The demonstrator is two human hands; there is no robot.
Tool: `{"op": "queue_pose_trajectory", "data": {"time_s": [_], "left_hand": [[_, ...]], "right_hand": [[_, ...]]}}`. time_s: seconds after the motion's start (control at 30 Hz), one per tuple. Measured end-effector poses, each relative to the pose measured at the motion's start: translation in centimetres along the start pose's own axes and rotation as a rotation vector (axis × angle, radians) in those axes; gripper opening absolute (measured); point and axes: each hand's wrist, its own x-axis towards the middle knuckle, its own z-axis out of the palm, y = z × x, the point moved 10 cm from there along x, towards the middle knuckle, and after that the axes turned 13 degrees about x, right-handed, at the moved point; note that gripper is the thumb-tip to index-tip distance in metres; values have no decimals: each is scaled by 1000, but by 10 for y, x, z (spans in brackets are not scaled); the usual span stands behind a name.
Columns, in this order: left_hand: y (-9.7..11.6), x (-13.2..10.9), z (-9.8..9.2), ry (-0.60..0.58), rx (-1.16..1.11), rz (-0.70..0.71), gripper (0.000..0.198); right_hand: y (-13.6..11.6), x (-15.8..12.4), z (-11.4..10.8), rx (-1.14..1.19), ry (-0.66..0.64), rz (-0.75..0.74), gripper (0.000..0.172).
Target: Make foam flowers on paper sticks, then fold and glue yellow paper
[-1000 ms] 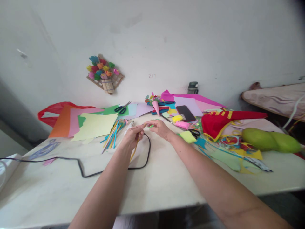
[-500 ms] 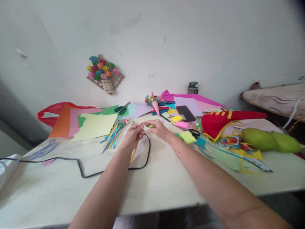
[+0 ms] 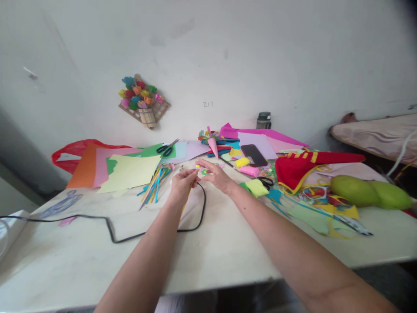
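Observation:
In the middle of the table my left hand (image 3: 184,184) is closed in a pinch on a thin yellow paper stick (image 3: 185,202), which slants down below the fist. A tiny purple paper piece with a yellow middle (image 3: 197,166), perhaps a flower, shows at the tip of the left fingers. Close on its right, my right hand (image 3: 216,177) is open, thumb and fingers apart around that tip. Whether its fingertips touch the piece is too small to tell. Small coloured paper bits (image 3: 205,172) show between the right fingers. A black cord (image 3: 204,204) loops on the table under both hands.
Coloured strips (image 3: 153,187), pale yellow paper (image 3: 132,174) and scissors (image 3: 167,150) lie left. Rightward are a phone (image 3: 254,155), black-handled scissors (image 3: 265,181), a red cloth (image 3: 293,171), green fruit (image 3: 353,190) and paper scraps. A pink paper cone (image 3: 213,147) lies at the back.
My right hand's fingers have spread and drawn away from my left fingertips. The left hand keeps its pinch on the yellow stick, nearly in the same place.

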Motion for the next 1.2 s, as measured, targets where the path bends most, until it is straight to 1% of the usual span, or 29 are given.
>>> {"op": "queue_pose_trajectory", "data": {"time_s": [0.1,0.23,0.57,0.67,0.8,0.9,1.0,1.03,1.1,1.13,1.2], "left_hand": [[-1,1,-4,43,85,4,24],[-1,3,-8,90,154,29,26],[2,3,-8,104,179,72,32],[3,3,-11,123,198,83,33],[2,3,-12,132,200,73,33],[4,2,-15,158,169,58,32],[9,-1,-23,226,102,56,29],[11,-2,-27,249,75,60,28],[14,-3,-33,287,20,66,27],[15,-4,-35,295,-8,67,26],[17,-3,-36,293,-64,71,26]], "right_hand": [[-2,2,-3,-86,23,-20,57],[1,3,-2,-150,8,-24,51],[1,1,6,-158,-30,9,55],[2,1,9,-201,-51,-11,57],[2,2,11,-267,-59,-83,61],[3,2,8,-244,-30,-85,68],[7,2,-3,-198,72,-13,73],[10,2,-8,-191,114,17,71],[15,2,-16,-183,176,67,57],[17,2,-17,-175,184,82,47],[18,3,-13,-158,158,87,29]]}}
